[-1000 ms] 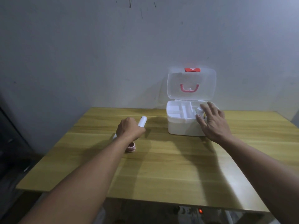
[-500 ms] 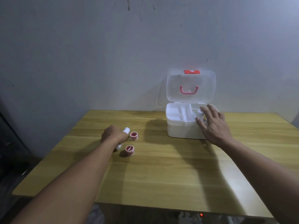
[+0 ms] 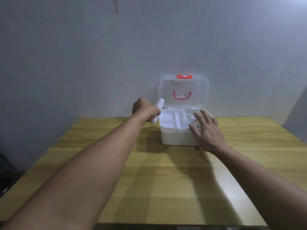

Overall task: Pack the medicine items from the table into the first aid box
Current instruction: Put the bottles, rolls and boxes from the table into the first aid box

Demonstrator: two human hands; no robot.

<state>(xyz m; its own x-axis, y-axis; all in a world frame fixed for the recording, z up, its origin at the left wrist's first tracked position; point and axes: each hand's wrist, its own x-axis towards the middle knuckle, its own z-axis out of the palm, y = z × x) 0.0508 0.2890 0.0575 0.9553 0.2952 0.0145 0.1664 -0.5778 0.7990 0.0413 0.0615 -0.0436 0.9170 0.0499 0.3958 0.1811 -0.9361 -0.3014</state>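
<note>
The white first aid box [image 3: 176, 136] stands open at the back of the wooden table [image 3: 166, 180], its clear lid [image 3: 183, 92] upright with a pink handle and a red label. A divided white tray sits in its top, with a small white bottle [image 3: 193, 120] in the right compartment. My left hand [image 3: 144, 110] is raised just left of the box's rim and grips a white roll [image 3: 158, 107] that sticks out above and below the fist. My right hand [image 3: 206, 130] rests with spread fingers on the box's front right corner. The small tape rolls are hidden behind my left arm.
A grey wall rises right behind the table and box. The table's left edge drops to a dark floor area. Shadows of both arms fall across the wood in front of the box.
My left hand has lifted the white roll from the table's left side and carried it up and right to the box's left rim. My right hand stays on the box.
</note>
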